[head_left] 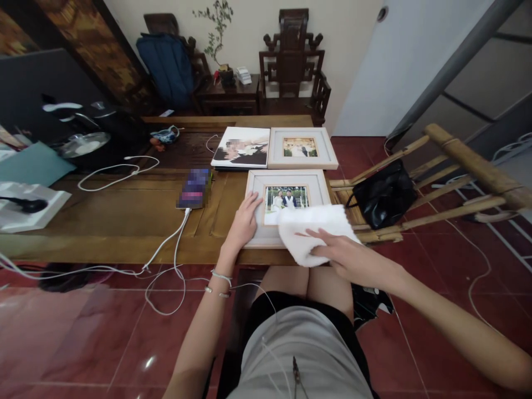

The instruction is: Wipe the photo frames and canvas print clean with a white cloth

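Note:
A light-wood picture frame (318, 185) with a wide pale mat and a wedding photo lies flat at the table's front edge. My left hand (244, 223) grips its left side, fingers resting over the border. A fluffy white cloth (328, 216) covers the frame's lower right part and hangs past its right edge. My right hand (343, 255) holds the cloth against the frame, partly wrapped in its fold. Just behind lie a second framed photo (330, 147) and, beside it, a white-edged photo panel or album (243, 145).
A phone (194, 189) with a charging cable lies left of the frame. Farther left are a power strip (33, 208), a kettle (110, 119) and loose white cables. A bamboo chair (453, 149) holding a black bag (384, 194) stands against the table's right side.

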Tool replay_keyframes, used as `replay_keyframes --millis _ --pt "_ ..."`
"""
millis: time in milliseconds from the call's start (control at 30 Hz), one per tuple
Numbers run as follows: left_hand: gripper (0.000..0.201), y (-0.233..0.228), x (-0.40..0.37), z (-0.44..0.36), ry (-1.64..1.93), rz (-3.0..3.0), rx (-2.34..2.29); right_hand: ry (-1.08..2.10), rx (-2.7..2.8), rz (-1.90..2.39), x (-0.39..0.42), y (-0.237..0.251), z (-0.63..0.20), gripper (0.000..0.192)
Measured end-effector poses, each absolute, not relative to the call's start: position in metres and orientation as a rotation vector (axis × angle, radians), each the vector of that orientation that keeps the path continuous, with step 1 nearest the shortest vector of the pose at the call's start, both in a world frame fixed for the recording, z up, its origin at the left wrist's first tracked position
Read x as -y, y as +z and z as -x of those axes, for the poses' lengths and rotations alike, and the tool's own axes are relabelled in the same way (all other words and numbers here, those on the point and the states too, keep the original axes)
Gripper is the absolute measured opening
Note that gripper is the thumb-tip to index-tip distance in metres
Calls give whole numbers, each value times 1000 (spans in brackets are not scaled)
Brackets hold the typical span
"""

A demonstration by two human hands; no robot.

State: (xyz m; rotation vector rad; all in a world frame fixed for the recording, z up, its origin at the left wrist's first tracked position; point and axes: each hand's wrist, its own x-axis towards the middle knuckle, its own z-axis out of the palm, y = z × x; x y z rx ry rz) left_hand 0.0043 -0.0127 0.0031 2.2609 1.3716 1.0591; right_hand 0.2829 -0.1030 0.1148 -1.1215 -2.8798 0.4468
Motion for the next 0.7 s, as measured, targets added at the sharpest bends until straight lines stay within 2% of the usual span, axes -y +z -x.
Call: replay_keyframes --millis 67,133,233,333,433,533,700 --pt "38 4 12 -5 1054 -2271 -1384 427 2815 1113 100 126 -280 71" --pt "35 4 12 -5 1061 -2277 -1393 207 2748 1121 78 133 -277 70" --pt "35 4 12 -5 1068 -2276 -1400 -188 2653 1207 21 135 -272 59" --pt "39 2 11 -3 1075 -2278 -1379 -354 2631 1317 -33 119 -265 59" --pt "43 -1 10 -2 1082 -2278 -1345 -338 2751 1331 -57 91 -259 63" --pt "47 -2 10 -1 1102 -2269 -1332 -246 2867 1339 -43 72 -255 65" --pt "48 -1 11 -4 1111 -2260 -1345 56 3003 1321 36 89 -254 67"
